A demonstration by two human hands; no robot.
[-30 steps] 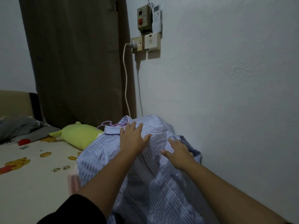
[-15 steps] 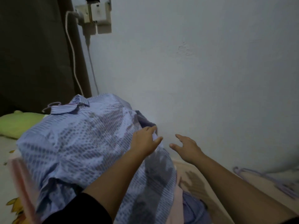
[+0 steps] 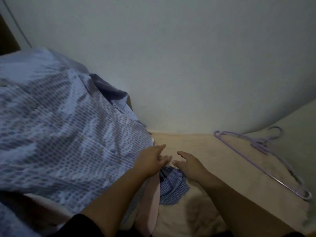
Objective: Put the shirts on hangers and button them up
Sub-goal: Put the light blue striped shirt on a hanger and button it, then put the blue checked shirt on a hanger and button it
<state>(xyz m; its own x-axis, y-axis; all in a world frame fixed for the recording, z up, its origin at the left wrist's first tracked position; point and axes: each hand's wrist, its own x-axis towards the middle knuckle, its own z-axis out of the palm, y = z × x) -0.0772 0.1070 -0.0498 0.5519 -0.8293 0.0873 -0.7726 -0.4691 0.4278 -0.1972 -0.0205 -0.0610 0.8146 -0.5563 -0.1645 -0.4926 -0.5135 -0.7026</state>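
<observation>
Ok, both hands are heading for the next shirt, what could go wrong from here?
1. The small blue checked shirt lies partly tucked under the big blue striped shirt; pulling it could drag or rumple the striped shirt.
2. The purple plastic hangers lie overlapped beside the wall, so lifting one may snag another.
3. Left hand and right hand crowd together and may fumble the grasp.

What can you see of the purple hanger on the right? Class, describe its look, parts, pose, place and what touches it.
The purple hanger is thin and looks like plastic or coated wire. It lies flat on the beige bed surface near the wall. Its hook curls at the far right end, and one long straight arm runs diagonally toward the lower right. There may be more than one stacked; blur hides this. Neither hand touches it, and no shirt hangs on it.
</observation>
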